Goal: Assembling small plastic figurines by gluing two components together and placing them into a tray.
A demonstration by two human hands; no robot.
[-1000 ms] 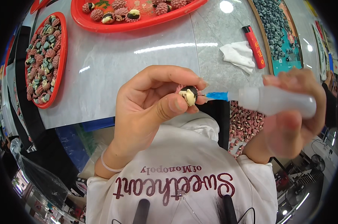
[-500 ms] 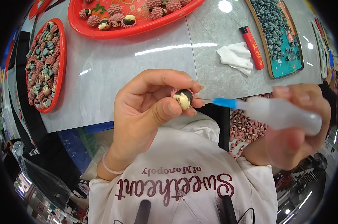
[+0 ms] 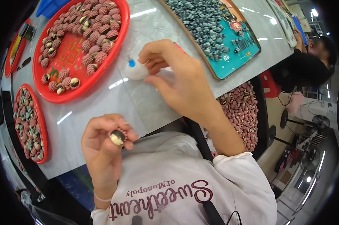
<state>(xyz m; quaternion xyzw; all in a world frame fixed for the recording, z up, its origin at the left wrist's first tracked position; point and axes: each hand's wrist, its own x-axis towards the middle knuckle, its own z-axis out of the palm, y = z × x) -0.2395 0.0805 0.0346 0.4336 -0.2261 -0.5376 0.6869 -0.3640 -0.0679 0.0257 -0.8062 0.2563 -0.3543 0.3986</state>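
My left hand pinches a small figurine between thumb and fingers, just over the table's near edge. It has a cream front, a black top and a pink knobbly back. Farther up, a whitish squeeze bottle with a blue needle tip stands on the table. My right hand is beside the bottle, fingers curved and apart; the thumb lies close to its side, and whether they touch is unclear. Behind these fingers a white cloth shows in part.
A big red tray of pink knobbly pieces stands at the far left. Nearer left is a smaller red tray of mixed pieces. A teal tray holds dark pieces. Pink pieces fill a container below the table's right side. Another person sits right.
The right hand has carried the squeeze bottle away from the figurine and onto the table, its fingers now apart. My left hand still holds the figurine. The view has swung rightward.
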